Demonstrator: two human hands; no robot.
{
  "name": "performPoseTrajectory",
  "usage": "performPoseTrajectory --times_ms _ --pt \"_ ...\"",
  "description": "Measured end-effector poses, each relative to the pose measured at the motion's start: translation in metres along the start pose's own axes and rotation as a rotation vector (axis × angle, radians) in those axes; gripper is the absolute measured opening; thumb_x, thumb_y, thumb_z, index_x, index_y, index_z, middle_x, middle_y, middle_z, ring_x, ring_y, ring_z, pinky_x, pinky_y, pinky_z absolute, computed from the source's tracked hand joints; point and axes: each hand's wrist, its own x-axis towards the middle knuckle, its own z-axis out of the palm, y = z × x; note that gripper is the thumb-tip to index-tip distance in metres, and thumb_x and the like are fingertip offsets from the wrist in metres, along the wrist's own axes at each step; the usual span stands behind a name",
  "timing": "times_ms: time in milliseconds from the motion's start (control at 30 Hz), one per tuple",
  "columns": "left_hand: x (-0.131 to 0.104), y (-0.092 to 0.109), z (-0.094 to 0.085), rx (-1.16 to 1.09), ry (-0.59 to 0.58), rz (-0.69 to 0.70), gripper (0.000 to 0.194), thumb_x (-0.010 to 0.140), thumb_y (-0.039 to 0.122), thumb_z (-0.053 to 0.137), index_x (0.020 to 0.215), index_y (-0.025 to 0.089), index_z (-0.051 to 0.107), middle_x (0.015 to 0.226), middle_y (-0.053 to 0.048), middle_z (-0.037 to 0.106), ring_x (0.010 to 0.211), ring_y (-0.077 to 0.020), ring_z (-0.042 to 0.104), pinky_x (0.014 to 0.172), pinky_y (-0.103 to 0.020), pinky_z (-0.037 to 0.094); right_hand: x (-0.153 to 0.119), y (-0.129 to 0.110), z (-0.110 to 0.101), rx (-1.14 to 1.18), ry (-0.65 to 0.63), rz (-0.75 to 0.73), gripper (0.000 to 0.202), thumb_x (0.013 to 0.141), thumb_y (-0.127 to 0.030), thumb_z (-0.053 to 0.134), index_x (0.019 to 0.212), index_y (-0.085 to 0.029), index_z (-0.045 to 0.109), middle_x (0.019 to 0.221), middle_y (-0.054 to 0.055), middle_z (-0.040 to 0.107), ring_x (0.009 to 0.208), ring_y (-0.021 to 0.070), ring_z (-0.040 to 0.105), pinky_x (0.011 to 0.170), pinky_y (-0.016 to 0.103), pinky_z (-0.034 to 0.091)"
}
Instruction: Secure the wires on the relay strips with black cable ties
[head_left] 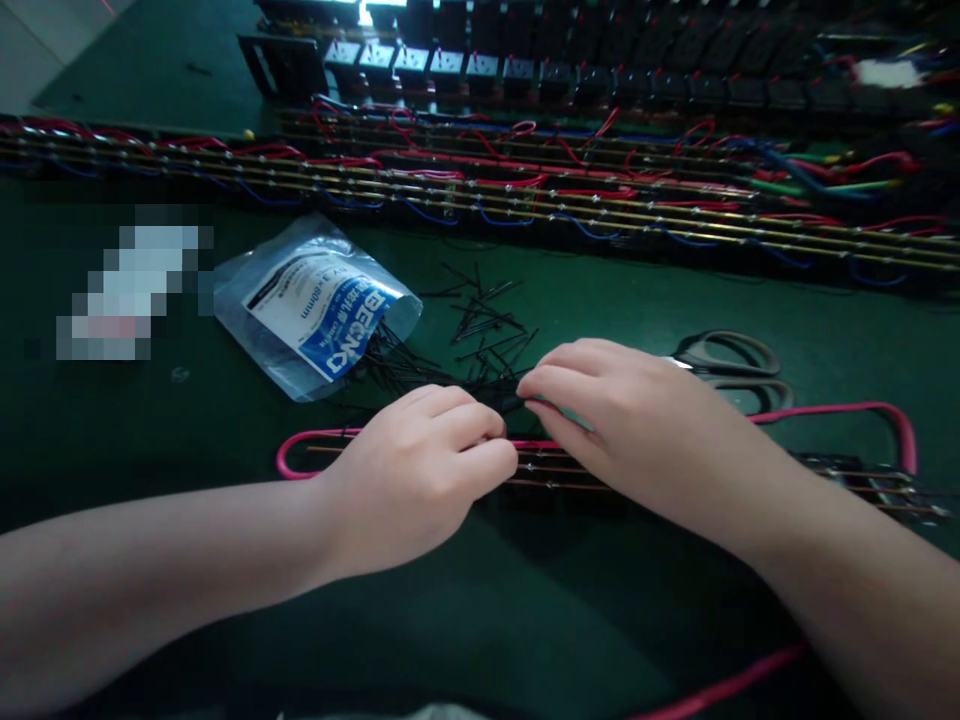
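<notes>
My left hand [424,455] lies over an assembly of copper bars [555,469] with a red cable [289,452] running along it. Its fingers are curled and the thumb is pressed to them; what they grip is hidden. Just to the right, my right hand [615,400] has thumb and fingertips brought together above the bars. Whatever sits in that pinch is too small to make out. Behind both hands, thin black cable ties [487,325] lie scattered, and more spill out of a clear plastic bag [315,305] with a blue and white label.
Scissors [731,365] with dark handles lie behind my right wrist. Across the back runs a long rack of brass bars [480,185] with red and blue wires, below a row of black sockets [517,70]. A pixelated pale object [135,285] is at left. Another red cable [720,690] crosses the front.
</notes>
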Motion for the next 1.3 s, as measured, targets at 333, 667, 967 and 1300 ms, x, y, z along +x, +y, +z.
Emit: performPoseTrajectory --times_ms 333,667,967,1300 --pt "0.001 -0.003 0.0 -0.083 -0.026 -0.067 0.032 0.093 -0.001 0.04 0.081 0.016 0.064 0.093 -0.005 0.072 0.085 -0.0166 0.062 0.074 -0.03 0.052 0.031 0.016 0.018 -0.045 -0.058 -0.032 0.023 0.091 -0.006 0.053 0.098 -0.014 0.073 0.103 0.012 0.075 0.095 0.0251 0.067 0.073 0.035 0.051" --pt "0.004 -0.002 -0.001 -0.085 -0.038 -0.074 0.032 0.092 -0.002 0.04 0.08 0.015 0.065 0.091 -0.005 0.074 0.082 -0.0175 0.065 0.072 -0.03 0.053 0.03 0.015 0.02 -0.031 -0.152 -0.026 0.015 0.093 -0.01 0.056 0.094 -0.016 0.07 0.102 0.01 0.072 0.095 0.0242 0.065 0.073 0.033 0.049" --pt "0.005 -0.001 -0.002 -0.091 -0.026 -0.061 0.029 0.091 0.0 0.043 0.078 0.014 0.066 0.089 -0.006 0.074 0.081 -0.0195 0.067 0.072 -0.032 0.054 0.03 0.012 0.019 -0.034 -0.171 0.016 0.015 0.096 -0.01 0.051 0.098 -0.016 0.065 0.106 0.011 0.069 0.099 0.0242 0.064 0.074 0.032 0.048" --pt "0.005 0.001 -0.001 -0.089 -0.047 -0.093 0.025 0.09 0.001 0.044 0.077 0.013 0.062 0.087 -0.008 0.073 0.081 -0.0214 0.067 0.072 -0.034 0.055 0.028 0.011 0.012 0.118 0.032 0.072 0.016 0.094 -0.008 0.052 0.097 -0.017 0.064 0.093 0.006 0.071 0.079 0.0199 0.063 0.066 0.032 0.045"
